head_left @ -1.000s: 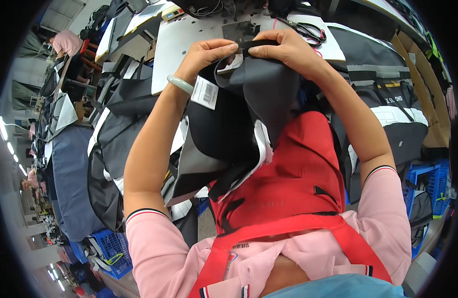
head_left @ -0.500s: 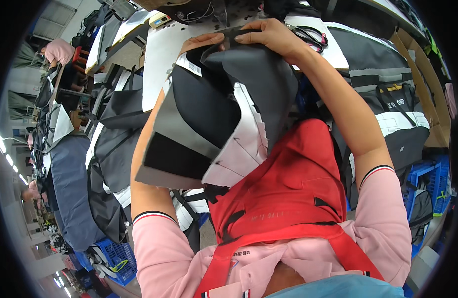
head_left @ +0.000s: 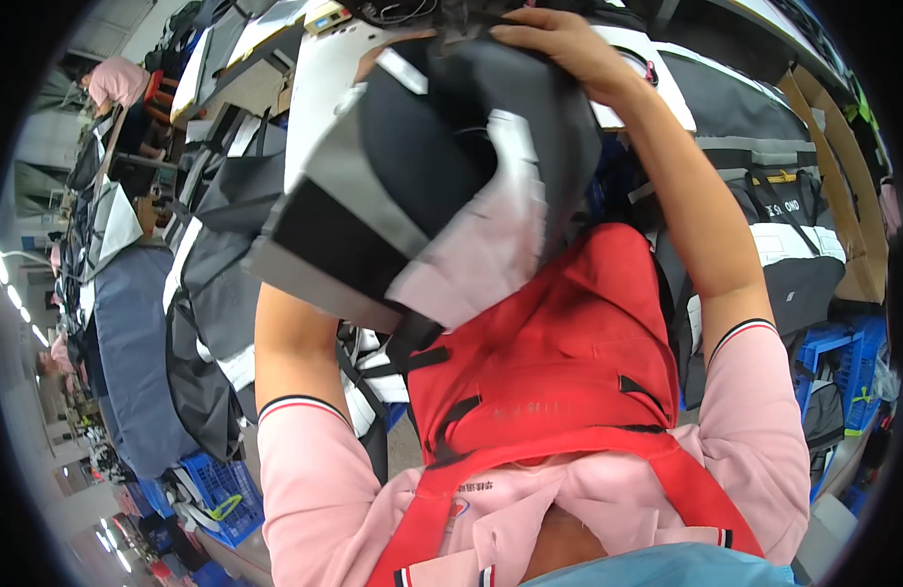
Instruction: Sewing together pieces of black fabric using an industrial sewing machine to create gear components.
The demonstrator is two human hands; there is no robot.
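A half-sewn bag piece [head_left: 324, 210] in black and grey fabric hangs in front of me, with white backing and a small white label at its upper edge. My right hand [head_left: 559, 44] grips its top edge, thumb and fingers on the dark cloth beside the metal needle end of a sewing machine [head_left: 456, 15]. My left hand [head_left: 393, 44] is at the upper left edge of the same piece. The cloth covers most of its fingers, and its forearm passes behind the piece. The lower part of the bag piece is blurred and lies over my red apron [head_left: 569, 362].
The white machine table [head_left: 314, 98] extends beneath the work. Scissors [head_left: 651, 70] lie on it by my right wrist, mostly hidden. Dark bag pieces [head_left: 735, 98] are stacked at right, near a cardboard box [head_left: 843, 186] and blue crate [head_left: 857, 362]. Another person [head_left: 118, 83] sits far left.
Both hands have moved a little farther up, and the bag piece has shifted and turned with them. My arm and the cloth now cover more of the scissors.
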